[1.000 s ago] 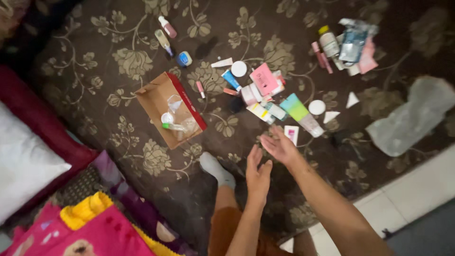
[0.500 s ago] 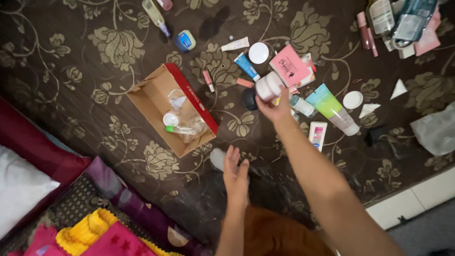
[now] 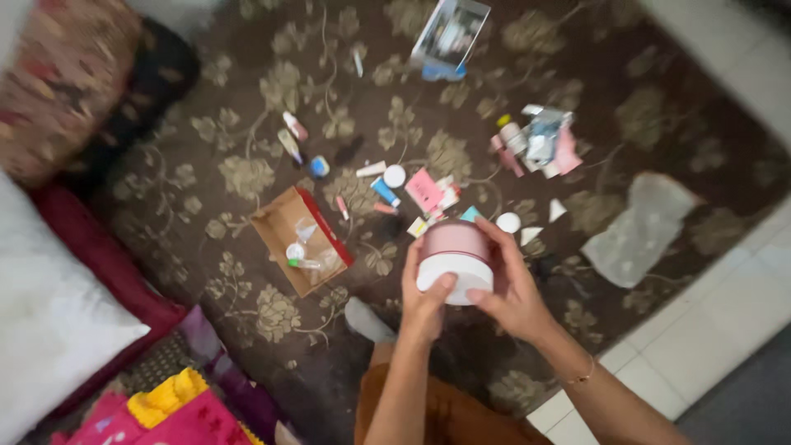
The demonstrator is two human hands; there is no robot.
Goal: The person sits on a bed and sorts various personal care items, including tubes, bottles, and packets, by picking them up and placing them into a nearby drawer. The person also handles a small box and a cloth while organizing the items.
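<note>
Jar (image 3: 454, 262) at frame centre, clamped by left hand (image 3: 424, 301) and right hand (image 3: 512, 284); inspecting, probably; firm lid twist next.

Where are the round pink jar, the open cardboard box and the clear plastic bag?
round pink jar (image 3: 455, 262), head view, on its side wall between both hands.
open cardboard box (image 3: 280, 224), head view, on its bare inner floor.
clear plastic bag (image 3: 641, 231), head view, on its middle.
</note>
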